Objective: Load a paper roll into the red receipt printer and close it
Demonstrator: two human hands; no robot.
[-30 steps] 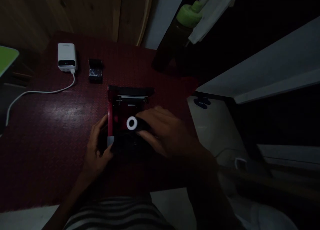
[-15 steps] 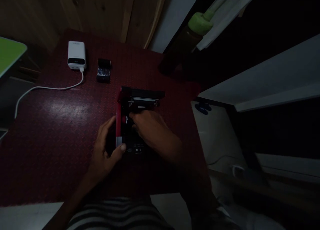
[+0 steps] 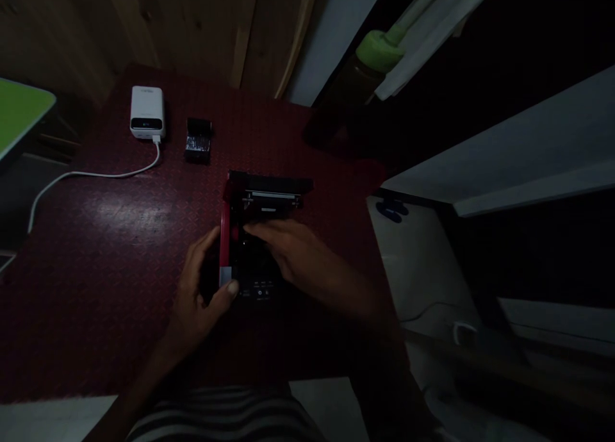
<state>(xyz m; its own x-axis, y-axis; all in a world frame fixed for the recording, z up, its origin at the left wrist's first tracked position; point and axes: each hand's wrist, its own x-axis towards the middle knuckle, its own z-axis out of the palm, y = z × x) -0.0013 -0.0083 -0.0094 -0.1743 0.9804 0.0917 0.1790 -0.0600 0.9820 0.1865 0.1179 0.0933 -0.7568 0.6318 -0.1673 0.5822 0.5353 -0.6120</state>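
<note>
A small red-and-black machine (image 3: 224, 237), which looks like a label printer, lies on the table with its lid (image 3: 273, 184) raised at the far side. Several small buttons mark its front panel (image 3: 260, 293). My left hand (image 3: 192, 294) grips its left side, thumb on the grey front corner and fingers along the outer wall. Over the dark inner bay, my right hand (image 3: 293, 246) reaches leftward with fingers stretched out, their tips near the red inner part at the left wall. I make out nothing held in it; shadow hides much of the bay.
A white power bank (image 3: 147, 112) with a white cable (image 3: 100, 174) stands at the back left. Beside it lies a small black piece with shiny film (image 3: 198, 139). A bottle with a green cap (image 3: 379, 51) stands at the back right. The red patterned tabletop (image 3: 120, 250) ends near my body.
My right hand has gone from curled fingers to stretched-out ones inside the machine. A curved white bit by its fingertips no longer shows. The left hand keeps its hold.
</note>
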